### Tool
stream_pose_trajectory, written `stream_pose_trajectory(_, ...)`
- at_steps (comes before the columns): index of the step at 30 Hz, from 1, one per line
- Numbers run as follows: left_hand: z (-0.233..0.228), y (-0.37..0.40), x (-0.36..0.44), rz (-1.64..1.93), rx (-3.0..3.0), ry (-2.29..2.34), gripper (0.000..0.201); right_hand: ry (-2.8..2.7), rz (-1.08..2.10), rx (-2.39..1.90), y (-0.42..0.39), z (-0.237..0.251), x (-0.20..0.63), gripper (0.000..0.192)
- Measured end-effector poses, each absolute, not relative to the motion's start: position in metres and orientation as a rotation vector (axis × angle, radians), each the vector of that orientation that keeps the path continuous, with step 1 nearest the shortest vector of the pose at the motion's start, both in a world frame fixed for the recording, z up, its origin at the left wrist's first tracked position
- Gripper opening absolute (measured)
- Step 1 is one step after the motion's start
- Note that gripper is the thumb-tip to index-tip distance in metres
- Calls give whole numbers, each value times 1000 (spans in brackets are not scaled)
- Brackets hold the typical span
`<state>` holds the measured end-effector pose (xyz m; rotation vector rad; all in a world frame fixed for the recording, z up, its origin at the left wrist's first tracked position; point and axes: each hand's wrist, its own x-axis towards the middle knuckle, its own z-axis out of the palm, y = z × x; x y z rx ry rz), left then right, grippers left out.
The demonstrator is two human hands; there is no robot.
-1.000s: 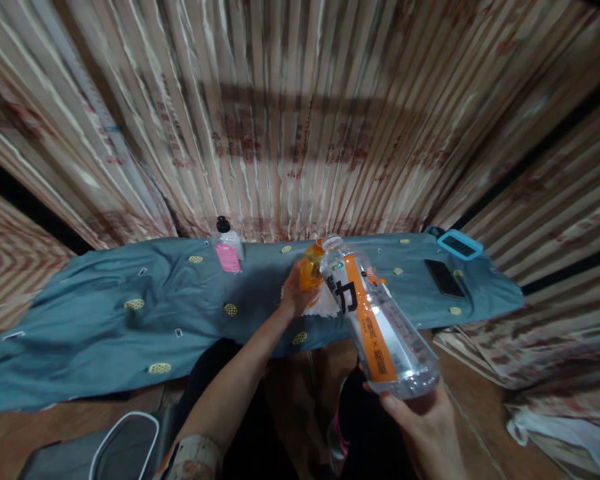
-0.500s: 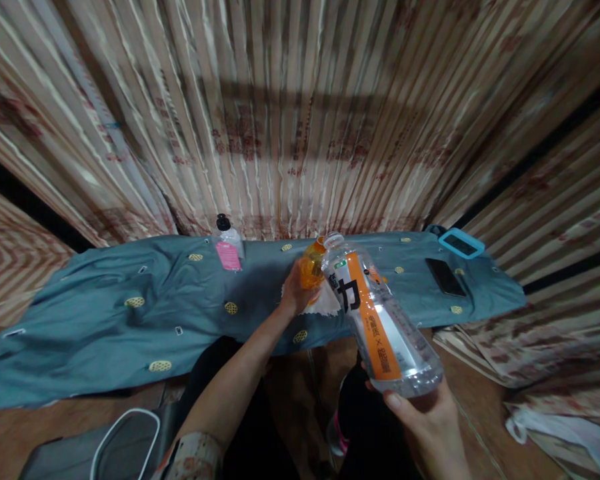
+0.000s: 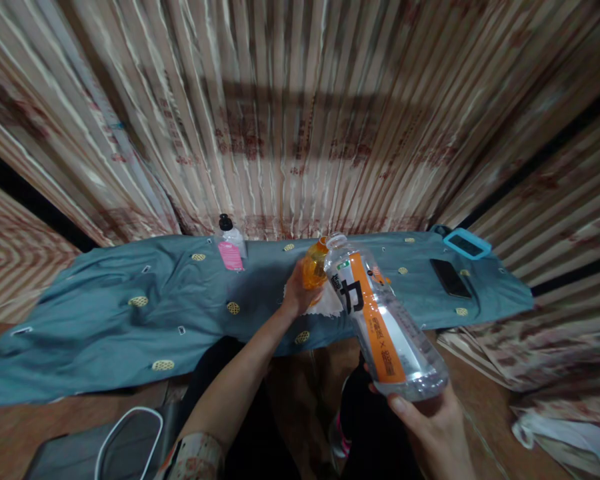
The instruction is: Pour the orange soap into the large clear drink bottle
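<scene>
My left hand is closed around a small orange see-through bottle, held over a white cloth. In my right hand is a large clear plastic bottle with an orange and white label, gripped near its base. The large bottle is tilted, its uncapped neck up and to the left, beside the orange bottle's mouth. Whether the two mouths touch, I cannot tell. Any liquid passing between them is too small to make out. A small orange thing lies partly hidden behind the large bottle.
A clear bottle with a black cap and pink label stands on the blue-green cloth-covered surface. Right of my hands lie a black phone and a blue-framed device. Pleated curtains hang behind; a grey bag is low left.
The whole view has shifted slightly. Both hands keep hold of their bottles in nearly the same pose, with the large bottle's neck still beside the orange one.
</scene>
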<state>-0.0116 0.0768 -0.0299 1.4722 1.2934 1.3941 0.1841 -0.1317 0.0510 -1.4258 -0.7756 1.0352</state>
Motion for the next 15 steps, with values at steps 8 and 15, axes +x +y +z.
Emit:
stream_pose_trajectory(8, -31, 77, -13, 1376, 1477, 1310, 72, -757, 1042, -1457, -132, 55, 183, 81)
stream_pose_trajectory(15, -31, 76, -13, 1379, 1524, 1323, 69, -752, 1027, -1454, -132, 58, 181, 81)
